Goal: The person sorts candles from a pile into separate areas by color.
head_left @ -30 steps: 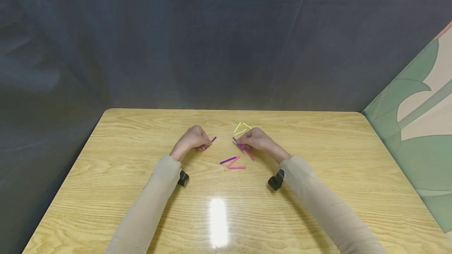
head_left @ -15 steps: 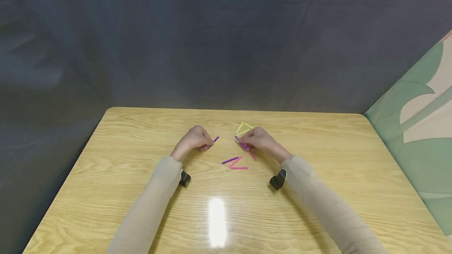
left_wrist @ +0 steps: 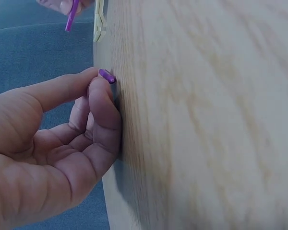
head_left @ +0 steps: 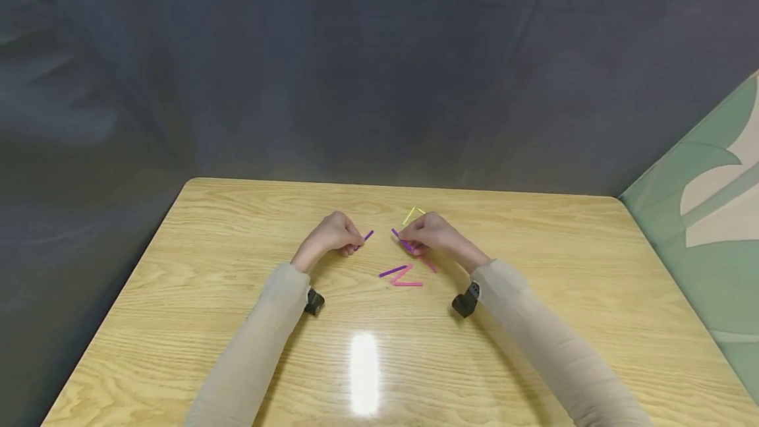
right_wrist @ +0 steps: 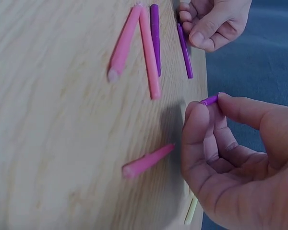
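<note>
My left hand (head_left: 332,234) pinches a thin purple stick (head_left: 368,236) between thumb and forefinger, low over the table. Facing it, my right hand (head_left: 435,232) pinches another purple stick (head_left: 395,232), held at a slant. In the right wrist view this stick shows end-on, just above the wood. A third purple stick (head_left: 393,271) lies nearer me, its end by two pink sticks (head_left: 408,284) that meet in a V. One lone pink stick (right_wrist: 146,162) lies below my right hand. Behind that hand are yellow sticks (head_left: 408,215), partly hidden by it.
The wooden table (head_left: 237,321) has rounded far corners and a bright glare patch near the front. A dark curtain (head_left: 379,71) hangs behind it, and a green and cream patterned panel (head_left: 711,249) stands at the right. Small black cameras (head_left: 465,302) sit on both wrists.
The head view has turned slightly, shifting the table sticks rightward in the picture. My right hand has moved left relative to them, narrowing the gap between the hands. Both hands keep their purple sticks.
</note>
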`<state>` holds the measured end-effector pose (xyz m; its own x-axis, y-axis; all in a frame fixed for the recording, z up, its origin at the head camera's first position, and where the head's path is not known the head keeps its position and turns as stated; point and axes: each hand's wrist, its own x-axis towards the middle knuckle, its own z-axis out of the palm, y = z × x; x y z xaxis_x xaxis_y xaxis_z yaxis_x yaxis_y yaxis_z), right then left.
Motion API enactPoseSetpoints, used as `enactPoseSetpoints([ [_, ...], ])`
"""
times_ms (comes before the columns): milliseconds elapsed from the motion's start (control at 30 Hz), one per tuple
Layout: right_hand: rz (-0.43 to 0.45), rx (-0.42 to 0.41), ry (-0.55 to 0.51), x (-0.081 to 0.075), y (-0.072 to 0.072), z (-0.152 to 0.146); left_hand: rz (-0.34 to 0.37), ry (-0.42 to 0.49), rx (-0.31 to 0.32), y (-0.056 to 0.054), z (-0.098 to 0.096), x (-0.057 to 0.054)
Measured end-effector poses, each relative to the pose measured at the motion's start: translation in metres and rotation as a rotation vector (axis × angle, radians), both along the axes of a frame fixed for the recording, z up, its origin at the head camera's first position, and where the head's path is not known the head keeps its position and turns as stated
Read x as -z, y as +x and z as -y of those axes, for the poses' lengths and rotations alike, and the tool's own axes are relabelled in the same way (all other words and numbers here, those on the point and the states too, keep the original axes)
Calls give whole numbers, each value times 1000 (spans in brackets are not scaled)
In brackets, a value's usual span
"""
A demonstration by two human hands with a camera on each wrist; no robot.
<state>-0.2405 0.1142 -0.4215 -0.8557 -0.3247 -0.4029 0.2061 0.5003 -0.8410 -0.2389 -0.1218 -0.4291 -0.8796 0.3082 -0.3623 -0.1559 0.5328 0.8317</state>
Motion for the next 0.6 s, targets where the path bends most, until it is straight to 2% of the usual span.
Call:
enactPoseSetpoints([
  [167, -27, -24, 18, -1, -2, 9, -6, 14, -11, 0, 2, 3],
  [400, -96, -76, 101, 1, -4, 21, -9, 30, -15, 1, 3, 7],
  [600, -137, -65, 97, 3, -4, 32, -36, 43, 2, 1, 6, 6],
])
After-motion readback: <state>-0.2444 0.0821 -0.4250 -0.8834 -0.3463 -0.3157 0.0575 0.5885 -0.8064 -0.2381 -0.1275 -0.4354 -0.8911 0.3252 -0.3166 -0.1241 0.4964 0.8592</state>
